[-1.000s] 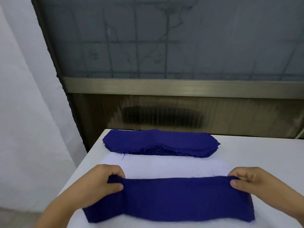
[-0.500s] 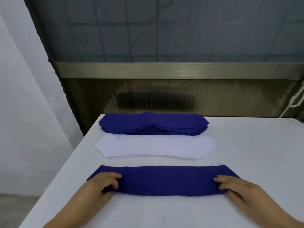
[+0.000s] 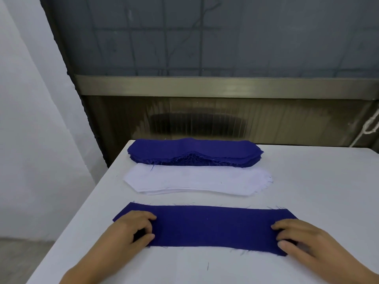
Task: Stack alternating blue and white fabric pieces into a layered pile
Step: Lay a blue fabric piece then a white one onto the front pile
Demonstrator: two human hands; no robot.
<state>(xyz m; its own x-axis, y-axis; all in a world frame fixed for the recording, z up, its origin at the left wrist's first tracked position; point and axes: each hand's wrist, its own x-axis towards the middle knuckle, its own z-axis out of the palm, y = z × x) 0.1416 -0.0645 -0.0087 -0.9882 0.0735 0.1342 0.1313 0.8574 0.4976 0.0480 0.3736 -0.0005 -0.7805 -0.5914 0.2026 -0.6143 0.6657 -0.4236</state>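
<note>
A single blue fabric piece [image 3: 207, 226] lies flat on the white table [image 3: 317, 181], close to me. My left hand [image 3: 131, 230] sits on its left end, fingers curled and thumb pinching the cloth. My right hand [image 3: 301, 240] lies on the right end with fairly straight fingers pressing down. Beyond it lies a stack of white fabric pieces [image 3: 194, 181]. A taller stack of blue fabric pieces [image 3: 194, 152] sits at the table's far edge.
The table's left edge [image 3: 98, 201] drops off to a grey floor beside a white wall. A dark glass panel with a metal rail [image 3: 225, 86] stands right behind the table. A white cord [image 3: 371, 128] hangs at the far right.
Both hands brought the blue piece down from a lifted hold and laid it flat on the table in front of the white stack. The view has tilted down a little.
</note>
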